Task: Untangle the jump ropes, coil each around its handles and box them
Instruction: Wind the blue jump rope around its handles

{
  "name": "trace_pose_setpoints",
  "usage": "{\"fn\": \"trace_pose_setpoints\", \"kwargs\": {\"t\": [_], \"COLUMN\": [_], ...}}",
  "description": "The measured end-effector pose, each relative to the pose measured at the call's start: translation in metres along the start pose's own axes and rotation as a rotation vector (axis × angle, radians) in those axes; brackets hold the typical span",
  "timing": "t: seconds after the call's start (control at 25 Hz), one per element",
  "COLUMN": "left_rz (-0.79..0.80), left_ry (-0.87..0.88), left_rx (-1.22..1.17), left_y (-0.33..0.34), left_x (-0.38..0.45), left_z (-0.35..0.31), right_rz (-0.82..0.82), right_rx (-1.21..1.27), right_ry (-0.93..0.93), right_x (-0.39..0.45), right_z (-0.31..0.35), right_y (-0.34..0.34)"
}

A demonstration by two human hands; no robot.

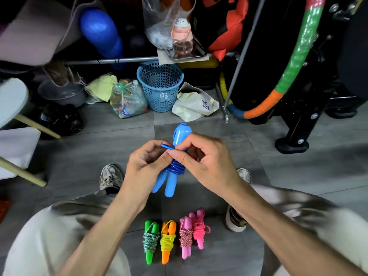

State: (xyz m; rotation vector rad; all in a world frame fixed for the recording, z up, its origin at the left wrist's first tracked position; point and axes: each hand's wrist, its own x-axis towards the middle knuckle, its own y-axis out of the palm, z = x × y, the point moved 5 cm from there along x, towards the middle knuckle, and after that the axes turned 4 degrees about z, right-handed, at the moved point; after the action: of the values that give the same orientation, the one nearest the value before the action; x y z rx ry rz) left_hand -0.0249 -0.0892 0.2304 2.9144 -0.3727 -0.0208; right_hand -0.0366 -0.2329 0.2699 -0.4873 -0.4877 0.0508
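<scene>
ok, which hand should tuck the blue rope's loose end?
Probably right: right hand already pinches the loose loop at the blue jump rope coil; left hand grips the handles, steadying them.

Blue rope (176, 169) middle behind fingers (180, 155), knees blurred — cropped

A messy home storage corner.
Around the blue basket (160, 84): a bag (196, 103), bottles (127, 100), a hoop (294, 62), grey floor (278, 170).
</scene>
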Motion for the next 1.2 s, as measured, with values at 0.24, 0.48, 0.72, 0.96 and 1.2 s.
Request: {"fn": "trace_pose_setpoints", "kwargs": {"t": [0.24,0.48,0.72,0.96,1.2], "left_rz": [0.021,-0.052,0.003,0.081,0.076], "left_ry": [-0.078,-0.229,-0.168,-0.174,-0.026], "left_rx": [0.022,-0.028,0.234,0.173,0.32], "left_y": [0.006,0.002,-0.004,0.001,0.003], "left_x": [-0.004,-0.002,-0.004,-0.003,0.002], "left_z": [-0.002,0.007,0.003,0.0,-0.004], "right_rz": [0.047,0.246,0.386,0.258,-0.174], "right_rx": [-0.135,-0.211,-0.18,-0.196,-0.102], "right_ry": [-0.054,-0.038,-0.088,-0.085,0.065], "right_x": [0.009,0.009,0.009,0.011,-0.008], "right_z": [-0.003,-0.006,-0.001,0.004,-0.001], "right_y": [-0.018,-0.005,-0.001,-0.002,0.001]}}
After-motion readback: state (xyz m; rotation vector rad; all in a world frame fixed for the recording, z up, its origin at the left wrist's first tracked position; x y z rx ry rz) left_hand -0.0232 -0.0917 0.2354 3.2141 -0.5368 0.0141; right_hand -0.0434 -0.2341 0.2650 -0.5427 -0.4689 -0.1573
